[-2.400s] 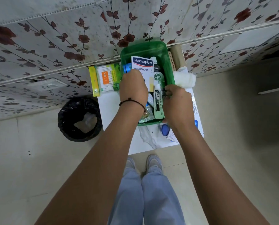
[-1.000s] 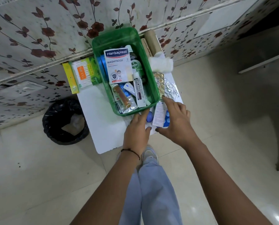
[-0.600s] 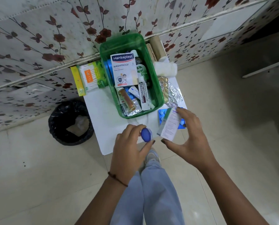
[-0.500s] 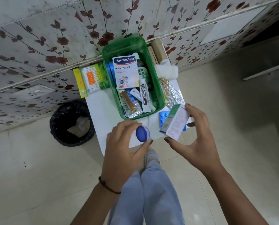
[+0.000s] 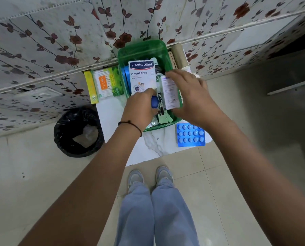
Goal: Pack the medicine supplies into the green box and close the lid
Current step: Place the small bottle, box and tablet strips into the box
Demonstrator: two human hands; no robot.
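**Both hands over the box, each with 1 item**

Your right hand (image 5: 189, 91) is closed around a small white carton (image 5: 170, 93), fingers over its far end and thumb side near the right wall of the green box (image 5: 141, 48). You hold it lengthwise, which looks chosen to slide it into the narrow gap beside the tube carton (image 5: 161, 107). Your left hand (image 5: 139, 109) is pinched shut on a small blue-capped item (image 5: 154, 102), its cap showing between thumb and fingers; how much of it sits below the hand I cannot tell. It hovers over the box's near half, just below the Hansaplast box (image 5: 142, 76), where the loose small things seem to collect.

Outward from the box, 1 blue blister strip (image 5: 190, 134) lies on the white table (image 5: 112, 110), just off the box's near right corner. A pack of cotton buds (image 5: 103, 84) rests against the box's left wall, and 1 brown roll (image 5: 179, 54) stands at the far right. These likely still need packing. No lid is clearly visible.
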